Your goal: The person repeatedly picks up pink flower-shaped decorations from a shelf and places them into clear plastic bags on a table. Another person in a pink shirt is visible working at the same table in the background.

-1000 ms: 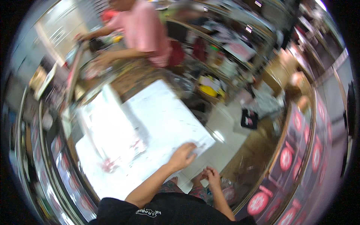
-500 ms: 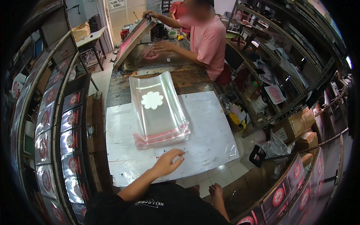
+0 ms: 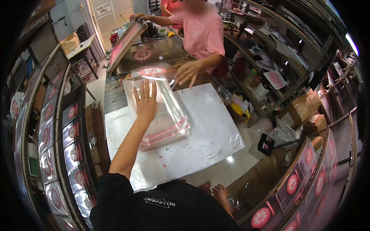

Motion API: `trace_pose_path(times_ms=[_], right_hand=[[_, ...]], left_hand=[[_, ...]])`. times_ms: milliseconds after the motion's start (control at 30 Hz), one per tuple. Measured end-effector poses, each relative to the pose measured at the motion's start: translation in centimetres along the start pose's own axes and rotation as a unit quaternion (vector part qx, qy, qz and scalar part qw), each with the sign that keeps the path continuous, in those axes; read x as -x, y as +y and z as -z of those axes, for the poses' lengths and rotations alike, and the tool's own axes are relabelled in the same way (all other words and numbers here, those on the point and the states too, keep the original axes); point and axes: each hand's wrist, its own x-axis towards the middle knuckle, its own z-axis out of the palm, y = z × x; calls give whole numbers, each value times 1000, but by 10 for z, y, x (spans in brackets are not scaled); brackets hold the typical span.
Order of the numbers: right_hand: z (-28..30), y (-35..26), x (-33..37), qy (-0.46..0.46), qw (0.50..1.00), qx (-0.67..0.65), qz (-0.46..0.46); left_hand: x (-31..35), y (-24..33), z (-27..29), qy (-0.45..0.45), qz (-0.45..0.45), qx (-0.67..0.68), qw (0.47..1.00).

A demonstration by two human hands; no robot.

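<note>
My left hand (image 3: 146, 103) is stretched forward over a stack of clear plastic bags (image 3: 169, 111), fingers spread. It holds nothing; whether the palm touches the stack I cannot tell. Just past my fingertips lies a clear plastic bag printed with a red and white flower (image 3: 152, 71), at the stack's far end. The co-worker's open hand (image 3: 187, 74) hovers right of that bag. My right hand (image 3: 220, 191) hangs low beside my body, away from the table, with loosely bent fingers apart and nothing seen in them.
The stack rests partly on a white sheet (image 3: 210, 115) over the dark table. Beyond it, a co-worker in pink (image 3: 204, 34) holds up a tilted printing screen (image 3: 129, 44). Racks of printed bags stand left (image 3: 77, 154) and lower right (image 3: 292, 184); a shelf (image 3: 285, 54) stands right.
My left hand has moved forward from the white sheet to over the stack, where the white flower shape is now hidden. The co-worker's hand and a printed bag have come toward the stack.
</note>
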Motion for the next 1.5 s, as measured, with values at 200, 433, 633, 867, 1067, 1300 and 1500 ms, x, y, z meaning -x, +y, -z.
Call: trace_pose_path(times_ms=[200, 433, 633, 867, 1067, 1300, 1500], right_hand=[[10, 15, 2, 16, 999, -49, 14], [-11, -34, 20, 10, 995, -71, 64], [-29, -56, 37, -22, 994, -67, 89], [-77, -147, 132, -316, 924, -124, 174], [-69, -175, 153, -265, 889, -253, 273], [25, -167, 146, 79, 925, -125, 350], [143, -205, 158, 266, 883, -40, 384]], left_hand=[[22, 12, -46, -196, -111, 92, 970], [43, 85, -14, -173, -56, 241, 953], [59, 114, 13, -226, -113, 230, 940], [91, 224, 103, -263, -243, 398, 844], [116, 310, 126, -269, -318, 484, 769], [117, 370, 145, -346, -434, 588, 588], [92, 368, 110, -330, -298, 638, 628]])
